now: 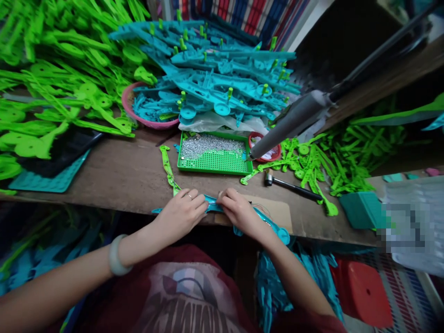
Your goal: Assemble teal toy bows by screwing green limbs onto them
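My left hand (182,212) and my right hand (237,210) are both closed on a long teal plastic part (268,224) that lies along the near edge of the wooden workbench (125,173). The fingertips of the two hands almost meet over its middle. A green plastic strip (168,169) runs from under my left hand towards the back. Just beyond the hands stands a green perforated tray (215,162) with a heap of small silver screws (211,144) in it.
Piles of green plastic parts (58,78) fill the left and the right (333,162). Teal parts with green pegs (222,78) are stacked at the back, some in a pink basin (130,108). A small hammer (291,186), a grey-handled lever (294,122) and a red stool (362,291) are on the right.
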A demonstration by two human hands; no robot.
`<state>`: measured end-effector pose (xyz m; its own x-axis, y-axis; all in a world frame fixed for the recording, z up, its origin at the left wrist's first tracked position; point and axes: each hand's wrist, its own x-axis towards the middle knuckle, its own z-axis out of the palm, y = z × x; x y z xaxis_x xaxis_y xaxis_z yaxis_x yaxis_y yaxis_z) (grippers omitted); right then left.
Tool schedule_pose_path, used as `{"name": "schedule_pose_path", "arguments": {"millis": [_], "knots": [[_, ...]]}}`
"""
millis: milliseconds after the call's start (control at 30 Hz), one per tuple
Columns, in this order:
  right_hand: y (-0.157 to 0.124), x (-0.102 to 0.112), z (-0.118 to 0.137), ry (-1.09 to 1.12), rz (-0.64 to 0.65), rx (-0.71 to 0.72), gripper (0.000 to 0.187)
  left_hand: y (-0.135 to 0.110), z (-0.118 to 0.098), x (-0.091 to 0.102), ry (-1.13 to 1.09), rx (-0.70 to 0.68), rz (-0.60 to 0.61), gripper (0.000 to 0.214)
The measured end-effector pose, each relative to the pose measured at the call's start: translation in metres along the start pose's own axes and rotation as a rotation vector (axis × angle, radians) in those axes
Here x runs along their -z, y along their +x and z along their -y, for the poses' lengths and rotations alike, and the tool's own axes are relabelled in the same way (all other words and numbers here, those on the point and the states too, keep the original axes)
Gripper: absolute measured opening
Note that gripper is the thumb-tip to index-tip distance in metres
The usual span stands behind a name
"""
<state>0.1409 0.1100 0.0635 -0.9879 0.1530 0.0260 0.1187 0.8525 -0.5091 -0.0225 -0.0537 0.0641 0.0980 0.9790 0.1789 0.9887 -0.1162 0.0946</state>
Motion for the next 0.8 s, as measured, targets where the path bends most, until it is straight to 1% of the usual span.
{"name": "schedule_pose_path", "arguments": {"millis": [133, 233, 300, 400, 500, 667, 800], "knots": [[-0.003, -0.002, -0.001, 0.017, -0.026, -0.007, 0.021, 0.004, 0.005, -0.006, -0.114, -0.03, -0.018, 0.007], [-0.002, -0.005, -0.002, 0.005, -0.062, -0.032, 0.019, 0.006, 0.008, -0.007, -0.207, -0.092, -0.005, 0.01], [-0.002, -0.006, -0.004, -0.01, -0.076, -0.038, 0.018, 0.007, 0.009, -0.006, -0.232, -0.102, 0.014, 0.011], [-0.003, -0.007, -0.005, -0.007, -0.079, -0.027, 0.017, 0.01, 0.008, -0.006, -0.217, -0.09, 0.027, 0.012], [-0.004, -0.009, -0.006, -0.024, -0.08, -0.015, 0.017, 0.013, 0.006, -0.006, -0.166, -0.108, 0.036, 0.009], [-0.006, -0.015, -0.003, -0.178, -0.118, -0.026, 0.019, 0.017, 0.003, -0.007, -0.07, -0.119, 0.018, 0.005], [-0.012, -0.019, -0.001, -0.287, -0.152, 0.014, 0.022, 0.017, 0.002, -0.007, -0.054, -0.117, 0.017, 0.004]]}}
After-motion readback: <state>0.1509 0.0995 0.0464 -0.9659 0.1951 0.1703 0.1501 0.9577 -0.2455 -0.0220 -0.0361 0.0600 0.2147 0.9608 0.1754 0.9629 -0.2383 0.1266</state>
